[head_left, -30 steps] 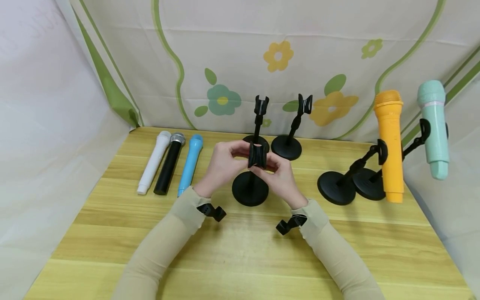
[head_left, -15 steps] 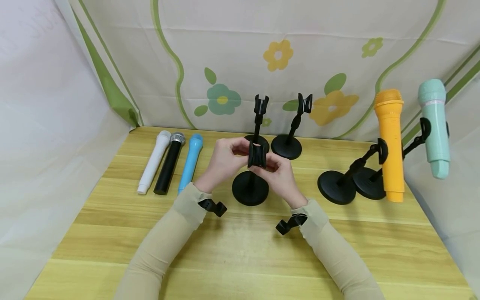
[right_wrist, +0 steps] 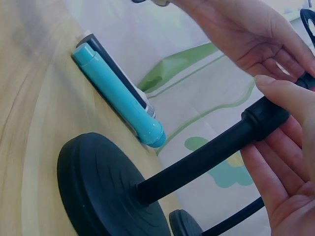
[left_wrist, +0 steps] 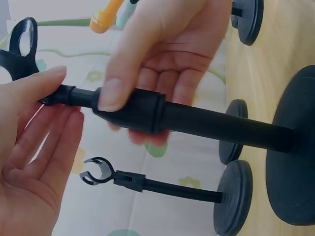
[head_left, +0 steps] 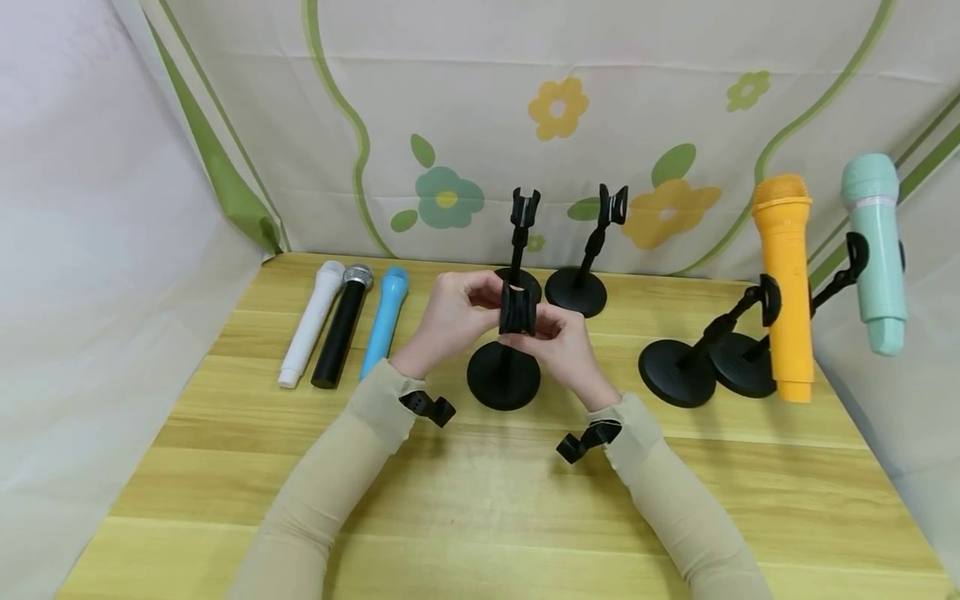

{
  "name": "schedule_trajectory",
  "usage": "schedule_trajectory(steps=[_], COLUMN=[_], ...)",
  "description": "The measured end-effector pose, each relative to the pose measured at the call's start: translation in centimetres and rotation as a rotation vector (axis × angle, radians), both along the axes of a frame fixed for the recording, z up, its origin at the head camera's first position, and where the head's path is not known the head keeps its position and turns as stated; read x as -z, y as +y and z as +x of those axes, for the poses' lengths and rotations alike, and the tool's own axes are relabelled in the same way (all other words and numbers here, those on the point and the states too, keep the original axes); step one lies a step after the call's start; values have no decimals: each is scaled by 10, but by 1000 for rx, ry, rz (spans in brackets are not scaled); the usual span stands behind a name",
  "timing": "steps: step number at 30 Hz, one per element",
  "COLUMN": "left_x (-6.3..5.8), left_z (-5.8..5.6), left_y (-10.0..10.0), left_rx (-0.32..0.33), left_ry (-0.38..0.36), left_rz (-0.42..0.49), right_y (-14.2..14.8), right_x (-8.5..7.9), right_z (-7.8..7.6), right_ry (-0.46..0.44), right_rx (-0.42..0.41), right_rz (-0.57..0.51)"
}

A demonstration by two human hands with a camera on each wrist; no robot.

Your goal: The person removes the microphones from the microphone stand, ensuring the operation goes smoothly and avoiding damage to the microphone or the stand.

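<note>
Left hand (head_left: 448,312): pinches neck (left_wrist: 70,95), below clip (head_left: 517,308).
Right hand (head_left: 564,346): thumb and fingers round collar (left_wrist: 140,110), lower.
Stand (left_wrist: 216,124): upright, base (head_left: 504,385) on surface (head_left: 480,508).

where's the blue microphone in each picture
Head: the blue microphone lies left of centre, slanting.
Left wrist: not in the picture.
Right wrist: the blue microphone lies upper left of centre, slanting, its head toward the middle.
Shared landmark: the held stand's round black base, just below centre in head, at the right edge in left wrist, lower left in right wrist.
</note>
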State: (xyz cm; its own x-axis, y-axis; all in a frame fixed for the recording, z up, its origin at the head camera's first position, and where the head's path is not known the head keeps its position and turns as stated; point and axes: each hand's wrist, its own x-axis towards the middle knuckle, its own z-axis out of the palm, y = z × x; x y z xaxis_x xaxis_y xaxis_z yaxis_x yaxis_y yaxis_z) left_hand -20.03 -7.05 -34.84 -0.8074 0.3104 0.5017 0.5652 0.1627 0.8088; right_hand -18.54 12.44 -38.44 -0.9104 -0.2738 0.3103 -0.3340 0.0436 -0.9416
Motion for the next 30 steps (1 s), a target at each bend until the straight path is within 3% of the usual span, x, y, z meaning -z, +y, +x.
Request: schedule_trajectory(steps=[9, 16, 23, 30], left_x=[3, 7, 12, 15], left_z=[-3, -2, -2, -4], left_y=[1, 2, 1, 0], left_rx=[17, -12, -2, 36], left_ry=[-9, -53, -31, -24], left_rz=[1, -18, -17, 6], right_y=[2, 2, 2, 4], right_x=[0, 1, 3, 25], right_z=[-3, -3, -4, -18], right_ry=[-24, -13, -3, 4], right_rx=[-2, -9, -17, -12], right_rz=[29, 39, 33, 29])
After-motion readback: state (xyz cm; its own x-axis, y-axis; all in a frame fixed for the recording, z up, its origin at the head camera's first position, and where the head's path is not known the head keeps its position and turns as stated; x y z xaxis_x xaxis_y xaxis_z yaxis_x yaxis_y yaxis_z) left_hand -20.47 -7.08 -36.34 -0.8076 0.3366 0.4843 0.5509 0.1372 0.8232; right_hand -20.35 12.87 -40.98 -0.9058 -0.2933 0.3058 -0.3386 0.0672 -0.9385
